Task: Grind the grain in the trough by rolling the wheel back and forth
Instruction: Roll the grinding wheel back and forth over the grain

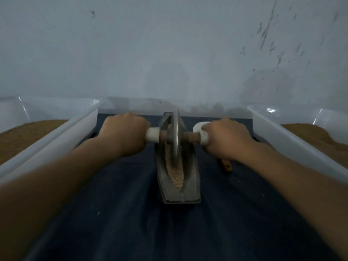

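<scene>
A narrow grey boat-shaped trough [190, 187] lies lengthwise on a dark blue cloth, holding pale crushed grain [178, 178]. A thin metal wheel [175, 140] stands upright in the trough, around its far half. A brown axle with white grips runs through the wheel's hub. My left hand [124, 133] is closed around the left white grip [153, 135]. My right hand [226, 138] is closed around the right white grip [204, 137]. Both forearms reach forward from the lower corners.
A white plastic tub [56, 132] with brown powder stands at the left, and a second white tub [293, 140] with brown powder at the right. A wooden handle [227, 165] pokes out under my right hand, and a white rounded object [199, 126] behind it. A pale wall rises behind.
</scene>
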